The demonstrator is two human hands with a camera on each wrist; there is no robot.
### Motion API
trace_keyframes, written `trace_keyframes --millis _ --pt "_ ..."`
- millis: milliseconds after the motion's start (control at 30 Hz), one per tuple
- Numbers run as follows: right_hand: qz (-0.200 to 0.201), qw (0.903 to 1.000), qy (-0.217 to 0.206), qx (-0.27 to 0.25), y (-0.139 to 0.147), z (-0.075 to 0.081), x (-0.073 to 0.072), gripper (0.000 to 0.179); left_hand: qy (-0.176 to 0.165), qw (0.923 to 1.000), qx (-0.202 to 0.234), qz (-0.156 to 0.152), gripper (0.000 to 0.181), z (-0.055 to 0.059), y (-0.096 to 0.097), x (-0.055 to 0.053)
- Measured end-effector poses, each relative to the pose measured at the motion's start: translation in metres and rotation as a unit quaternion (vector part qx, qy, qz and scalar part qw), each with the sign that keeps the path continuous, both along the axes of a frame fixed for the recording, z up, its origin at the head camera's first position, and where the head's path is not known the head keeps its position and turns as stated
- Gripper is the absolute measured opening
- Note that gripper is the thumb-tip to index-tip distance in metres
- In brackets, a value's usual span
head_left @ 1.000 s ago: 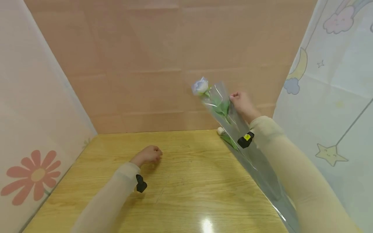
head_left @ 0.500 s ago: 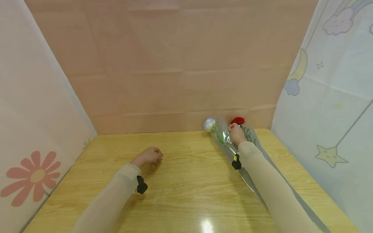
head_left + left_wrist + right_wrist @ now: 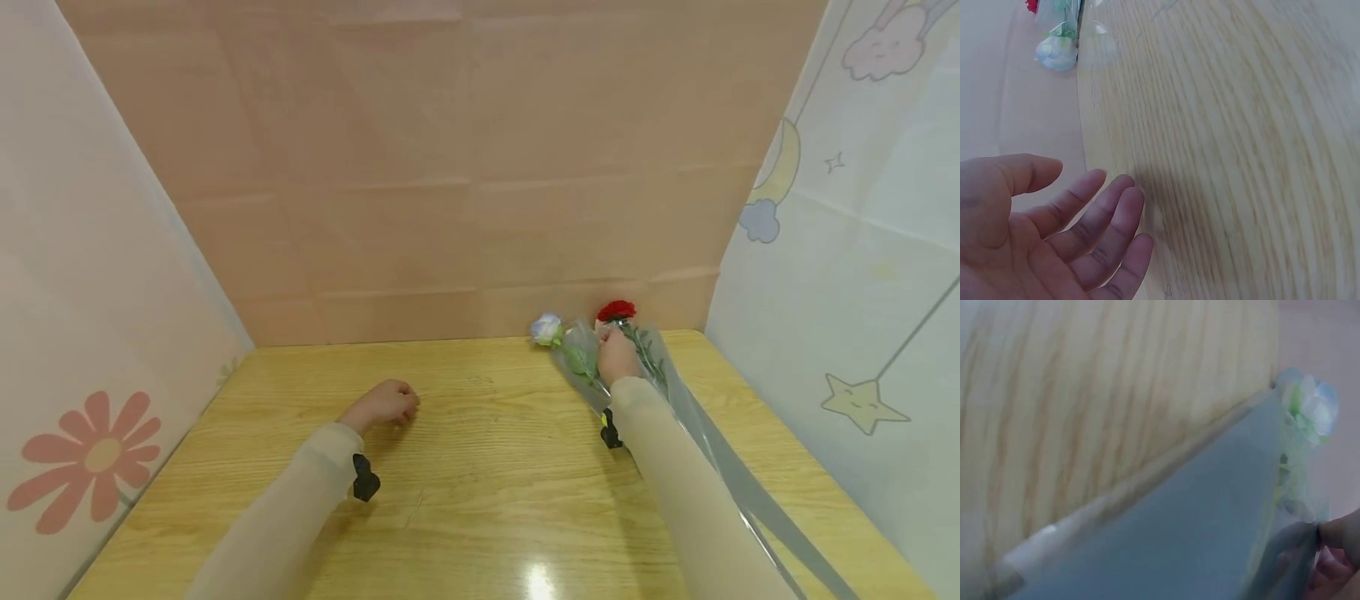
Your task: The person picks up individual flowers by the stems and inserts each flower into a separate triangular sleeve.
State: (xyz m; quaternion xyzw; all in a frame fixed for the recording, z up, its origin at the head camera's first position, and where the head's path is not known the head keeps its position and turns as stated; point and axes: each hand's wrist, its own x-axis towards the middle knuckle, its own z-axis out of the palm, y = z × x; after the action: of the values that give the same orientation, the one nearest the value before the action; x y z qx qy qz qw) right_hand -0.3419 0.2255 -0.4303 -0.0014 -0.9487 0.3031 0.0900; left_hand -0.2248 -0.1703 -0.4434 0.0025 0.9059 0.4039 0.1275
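Note:
At the back right of the table, my right hand [image 3: 618, 357] pinches the edge of a clear plastic flower sleeve [image 3: 1197, 506] between thumb and fingers. A pale blue and white flower [image 3: 547, 329] with green leaves sticks out of the sleeve's mouth, left of the hand. Just beyond the fingers lies a red flower [image 3: 617, 310], its leafy stem inside clear wrapping [image 3: 697, 425]. The right forearm covers part of the stems and wrapping. My left hand [image 3: 382, 404] holds nothing at the table's left middle, fingers loosely bent and apart in the left wrist view.
The wooden table [image 3: 465, 467] meets a plain pinkish back wall sheet [image 3: 390, 167]. White printed sheets stand along the left side [image 3: 90, 250] and right side [image 3: 847, 275]. Dark camera mounts [image 3: 365, 477] sit on both wrists.
My right hand has lowered the blue-white flower in its sleeve from the air onto the back right of the table. The red flower has come into view. My left hand has stayed put.

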Motion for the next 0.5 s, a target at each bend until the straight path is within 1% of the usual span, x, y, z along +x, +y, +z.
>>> trace_keyframes --millis 167,300,400,500 --pt "-0.014 0.9992 0.038 -0.002 0.0 -0.008 -0.003 0.024 -0.003 1.0 0.006 0.0 0.03 -0.001 0.0 0.001" --pt "-0.019 0.9973 0.07 0.006 0.001 -0.011 -0.006 0.024 -0.006 0.9999 0.009 0.0 0.03 -0.001 0.001 0.001" --pt "-0.011 0.9961 0.087 0.013 0.0 -0.01 -0.007 0.026 -0.005 0.9999 0.011 0.003 0.03 -0.001 0.001 0.0" --pt "0.002 0.9962 0.087 0.009 -0.004 -0.003 -0.006 0.032 0.0 0.9999 0.01 0.001 0.03 -0.001 0.001 -0.001"
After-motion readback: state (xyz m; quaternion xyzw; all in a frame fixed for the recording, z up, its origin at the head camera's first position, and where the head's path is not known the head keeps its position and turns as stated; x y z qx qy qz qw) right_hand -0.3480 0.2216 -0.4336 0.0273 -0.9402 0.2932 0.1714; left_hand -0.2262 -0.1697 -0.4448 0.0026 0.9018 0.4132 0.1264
